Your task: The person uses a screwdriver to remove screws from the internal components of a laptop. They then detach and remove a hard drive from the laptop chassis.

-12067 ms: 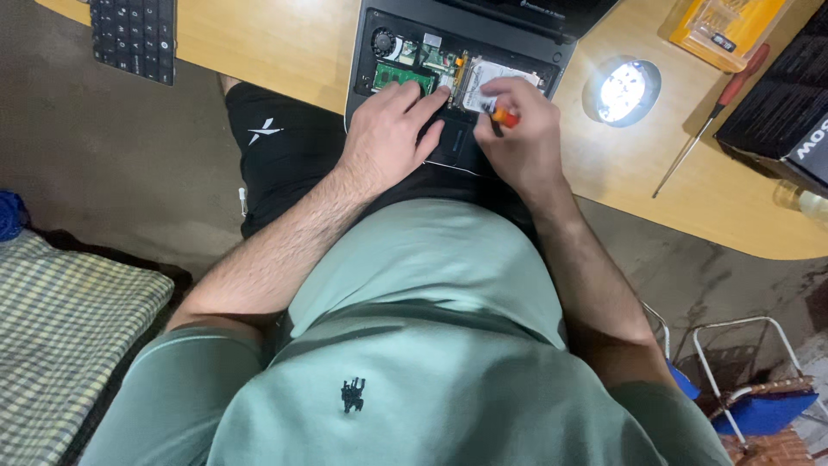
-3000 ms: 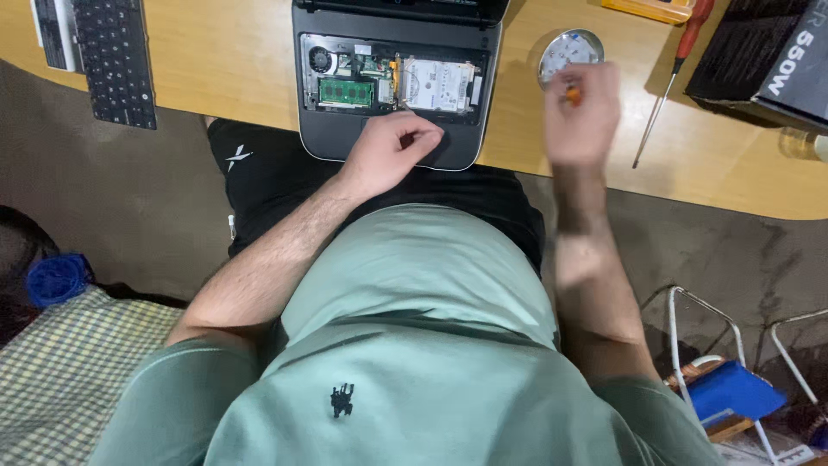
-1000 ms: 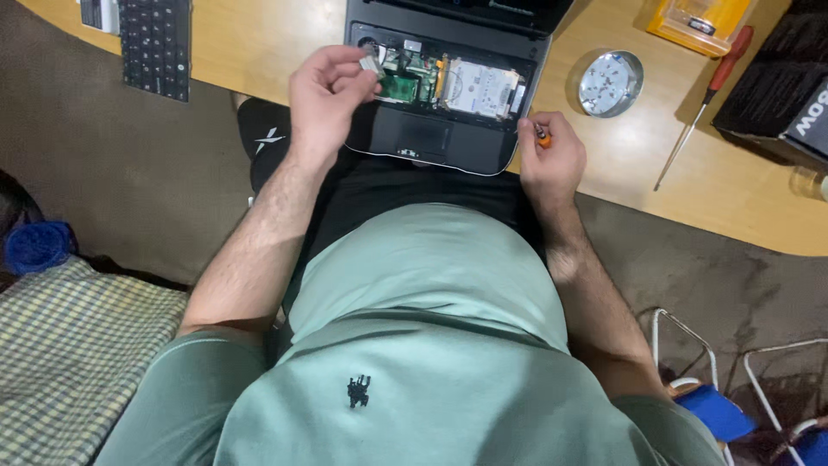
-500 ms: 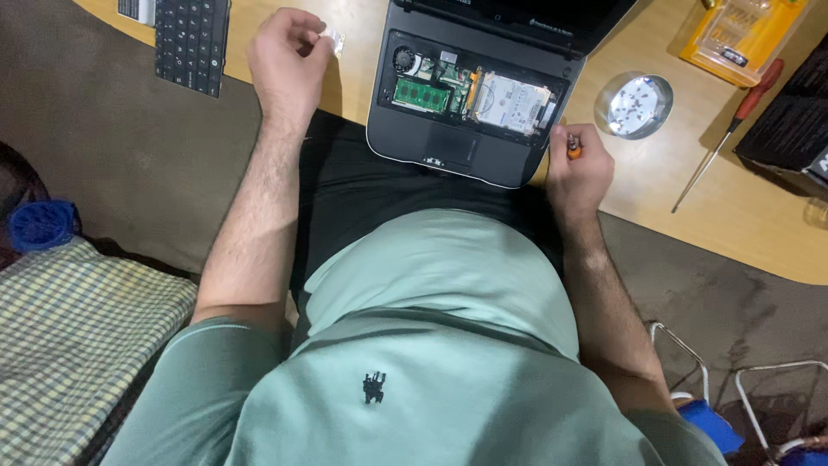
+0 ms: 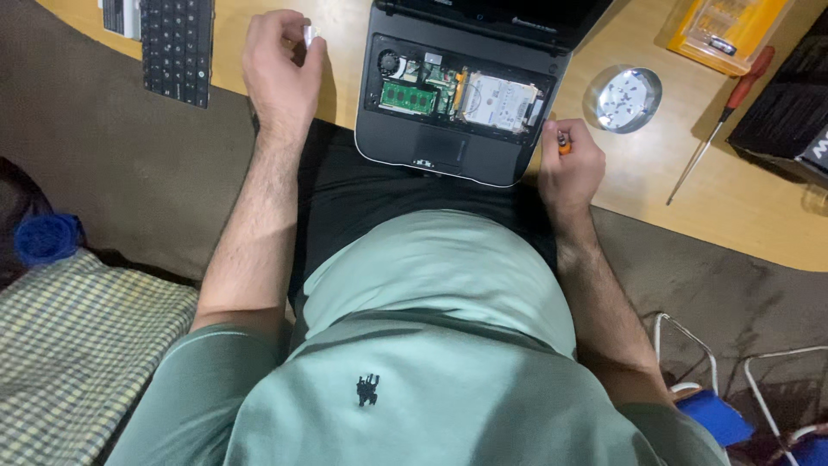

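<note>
An opened black laptop lies on the wooden desk with its green memory board and silver hard drive exposed. My left hand rests on the desk left of the laptop, fingers pinched on a small white part. At the laptop's right front corner my right hand is closed around a small orange-handled screwdriver.
A black keyboard lies at the far left of the desk. A round shiny dish, a red-handled screwdriver, a yellow tool case and a black box sit to the right. A checked cloth lies lower left.
My left hand has moved left off the laptop's open bay onto the bare desk, carrying the small white part. My right hand stays beside the laptop's right corner with the screwdriver.
</note>
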